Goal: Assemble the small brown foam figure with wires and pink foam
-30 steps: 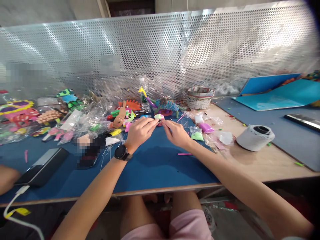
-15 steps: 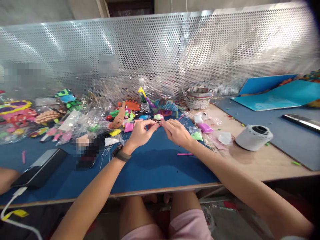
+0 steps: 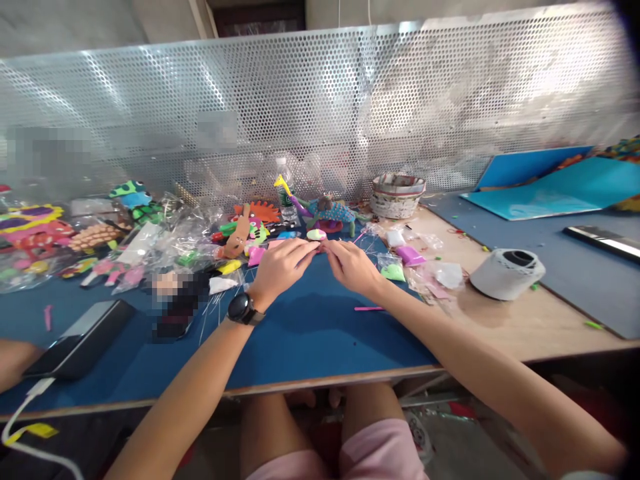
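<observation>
My left hand [image 3: 284, 268], with a watch on its wrist, and my right hand [image 3: 354, 268] meet over the blue mat [image 3: 300, 333], fingertips almost touching. Between them is a small clay figure [image 3: 316, 235], whose pale rounded top with green and pink shows above the fingers. Its lower part is hidden behind my fingertips. Both hands are closed, with thumbs and fingers pinched at the figure. A pink stick tool [image 3: 369, 309] lies on the mat by my right forearm.
Behind my hands stand a blue dotted clay animal [image 3: 333, 212] and a bottle [image 3: 283, 177]. Bagged clay, a purple packet [image 3: 410, 256], a basket [image 3: 399, 195] and a white cone [image 3: 507, 274] are on the right. A black device [image 3: 80, 339] and another person's arm [image 3: 17, 363] are at left.
My left hand has turned over, palm more downward, so the watch face shows. The figure's dark part with eyes is now covered by my fingers. My right hand has barely moved.
</observation>
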Tool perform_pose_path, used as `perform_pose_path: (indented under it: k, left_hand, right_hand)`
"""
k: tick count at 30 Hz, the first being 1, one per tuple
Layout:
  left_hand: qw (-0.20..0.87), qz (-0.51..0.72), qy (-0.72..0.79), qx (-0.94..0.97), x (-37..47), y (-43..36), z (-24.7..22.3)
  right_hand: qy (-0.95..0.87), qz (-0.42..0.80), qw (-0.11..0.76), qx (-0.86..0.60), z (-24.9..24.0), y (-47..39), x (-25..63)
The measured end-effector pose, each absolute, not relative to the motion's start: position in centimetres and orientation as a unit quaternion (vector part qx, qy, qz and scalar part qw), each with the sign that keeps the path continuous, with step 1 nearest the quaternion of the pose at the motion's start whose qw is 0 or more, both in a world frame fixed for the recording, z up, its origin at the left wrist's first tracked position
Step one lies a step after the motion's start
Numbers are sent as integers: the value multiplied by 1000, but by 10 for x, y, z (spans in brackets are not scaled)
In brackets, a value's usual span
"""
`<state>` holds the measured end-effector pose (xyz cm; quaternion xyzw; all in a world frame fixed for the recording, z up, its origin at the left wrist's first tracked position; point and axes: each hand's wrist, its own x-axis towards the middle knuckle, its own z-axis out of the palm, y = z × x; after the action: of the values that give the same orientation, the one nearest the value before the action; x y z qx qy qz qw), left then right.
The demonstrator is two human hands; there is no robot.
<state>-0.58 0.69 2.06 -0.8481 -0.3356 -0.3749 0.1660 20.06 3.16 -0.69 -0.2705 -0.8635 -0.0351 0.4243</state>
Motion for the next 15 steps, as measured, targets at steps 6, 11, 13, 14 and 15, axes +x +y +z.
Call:
perform_pose_path:
  k: [6, 11, 13, 14, 15]
  left_hand:
    - [251, -346, -315, -847, -13, 11, 18]
    - [215, -379, -302, -848, -11, 12, 15]
    - [142, -418, -307, -844, -7, 10, 15]
    - [100, -436, -312, -838, -4, 9, 16]
    - [58, -452, -321, -830, -2, 8, 16]
  right_hand:
    - [-858, -10, 437, -269, -8, 30, 197]
    - [-862, -13, 438, -255, -10, 33, 200]
    - [-863, -18, 439, -249, -11, 34, 201]
    - [-863, -20, 440, -247, -12, 34, 201]
    - [-863, -22, 441, -245, -12, 34, 201]
